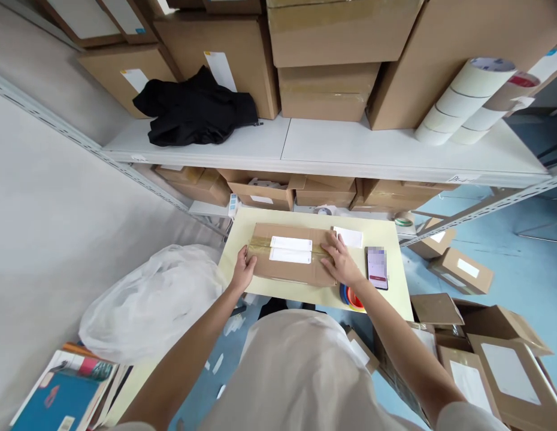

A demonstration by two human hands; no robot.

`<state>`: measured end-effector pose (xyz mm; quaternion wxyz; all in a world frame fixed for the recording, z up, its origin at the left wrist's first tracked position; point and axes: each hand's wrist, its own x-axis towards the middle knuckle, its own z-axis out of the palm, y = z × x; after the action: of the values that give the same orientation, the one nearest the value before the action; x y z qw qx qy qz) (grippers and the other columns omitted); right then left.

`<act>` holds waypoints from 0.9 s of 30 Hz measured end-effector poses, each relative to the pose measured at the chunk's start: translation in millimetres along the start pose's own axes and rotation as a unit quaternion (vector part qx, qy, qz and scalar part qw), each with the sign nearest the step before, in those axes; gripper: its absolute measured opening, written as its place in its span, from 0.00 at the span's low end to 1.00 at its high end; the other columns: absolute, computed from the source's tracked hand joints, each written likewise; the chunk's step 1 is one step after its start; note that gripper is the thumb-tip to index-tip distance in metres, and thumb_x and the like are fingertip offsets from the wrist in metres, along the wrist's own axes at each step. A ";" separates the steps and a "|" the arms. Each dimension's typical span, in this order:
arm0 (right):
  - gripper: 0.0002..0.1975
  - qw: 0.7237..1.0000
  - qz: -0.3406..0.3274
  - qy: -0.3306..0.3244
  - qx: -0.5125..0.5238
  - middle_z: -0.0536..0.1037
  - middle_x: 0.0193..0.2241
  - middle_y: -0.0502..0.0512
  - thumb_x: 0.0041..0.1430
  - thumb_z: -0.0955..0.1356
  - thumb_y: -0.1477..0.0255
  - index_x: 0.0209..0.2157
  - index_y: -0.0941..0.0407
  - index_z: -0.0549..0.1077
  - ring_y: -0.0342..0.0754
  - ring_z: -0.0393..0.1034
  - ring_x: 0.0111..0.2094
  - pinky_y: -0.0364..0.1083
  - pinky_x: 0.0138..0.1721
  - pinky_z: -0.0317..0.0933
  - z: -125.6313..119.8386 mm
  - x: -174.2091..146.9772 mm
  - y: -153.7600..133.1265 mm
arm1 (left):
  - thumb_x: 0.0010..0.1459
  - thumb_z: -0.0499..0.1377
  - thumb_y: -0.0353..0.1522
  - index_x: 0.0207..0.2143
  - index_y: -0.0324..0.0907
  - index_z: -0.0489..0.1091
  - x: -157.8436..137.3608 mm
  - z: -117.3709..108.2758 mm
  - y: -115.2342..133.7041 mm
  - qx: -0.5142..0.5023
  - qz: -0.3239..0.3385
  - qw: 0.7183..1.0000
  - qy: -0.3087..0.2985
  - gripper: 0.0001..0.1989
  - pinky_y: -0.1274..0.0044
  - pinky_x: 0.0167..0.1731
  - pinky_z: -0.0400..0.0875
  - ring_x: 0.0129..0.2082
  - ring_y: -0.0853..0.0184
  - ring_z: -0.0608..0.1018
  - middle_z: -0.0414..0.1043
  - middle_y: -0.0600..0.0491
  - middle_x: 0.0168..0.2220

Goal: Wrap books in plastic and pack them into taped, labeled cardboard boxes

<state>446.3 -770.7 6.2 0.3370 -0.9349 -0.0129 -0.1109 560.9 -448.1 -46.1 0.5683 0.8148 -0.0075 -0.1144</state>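
Observation:
A taped cardboard box point(287, 273) lies flat on the small cream table point(381, 230), with two white labels point(291, 243) side by side across its tape seam. My left hand point(243, 269) grips the box's left end, thumb by the top edge; its other fingers are partly hidden. At the opposite end, my right hand point(341, 261) holds the box with fingers bent over its top. Just below my right wrist sits a tape roll point(350, 296) with orange and blue showing. A phone point(377, 267) and a white paper slip point(349, 237) lie to the right.
Behind the table stands a metal shelf point(350, 146) with cartons, a black garment point(195, 111) and stacked tape rolls point(467, 99). A white plastic bag point(153, 302) bulges at left, near books point(58, 395). Open cartons point(503, 365) crowd the floor at right.

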 end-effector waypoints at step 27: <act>0.24 0.839 0.517 -0.067 -0.156 0.77 0.39 0.71 0.53 0.69 0.67 0.48 0.64 0.64 0.59 0.74 0.43 0.50 0.43 0.62 55.1 -96.7 1.1 | 0.48 0.55 0.58 0.68 0.32 0.41 4.5 11.2 59.3 0.502 0.356 0.757 -0.218 0.56 0.54 0.64 0.38 0.68 0.49 0.46 0.41 0.38 0.69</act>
<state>363.0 -731.8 -56.7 0.1932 -0.8508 0.4675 0.1423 570.1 -480.2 4.4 0.0604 0.8747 -0.4774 -0.0581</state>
